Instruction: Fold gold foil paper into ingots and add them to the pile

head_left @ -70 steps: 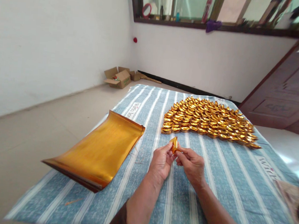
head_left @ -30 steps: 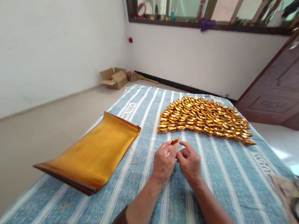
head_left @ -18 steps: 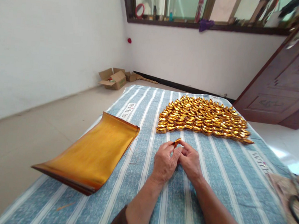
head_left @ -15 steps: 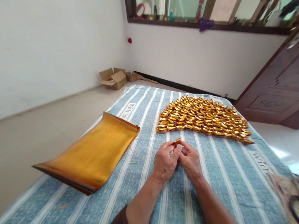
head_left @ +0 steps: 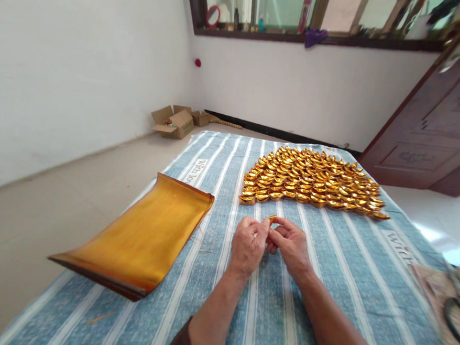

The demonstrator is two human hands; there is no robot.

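Note:
A small folded piece of gold foil paper (head_left: 272, 218) is pinched between the fingertips of my left hand (head_left: 248, 244) and my right hand (head_left: 291, 245), just above the blue striped cloth (head_left: 357, 265). Most of the piece is hidden by my fingers. Beyond my hands lies a wide patch of several folded gold paper ingots (head_left: 312, 180), set in close rows. To my left rests a stack of gold foil sheets (head_left: 142, 234), its far end curled up.
The cloth covers a low platform, with bare floor to the left. Open cardboard boxes (head_left: 176, 121) sit by the far wall. A dark wooden door (head_left: 438, 129) stands at the right. A woven mat with a black cord (head_left: 447, 308) lies at the right edge.
The gold piece stood up as a taller triangle between my fingers; now it is pressed smaller and flatter. My hands have drawn closer together and stayed in place.

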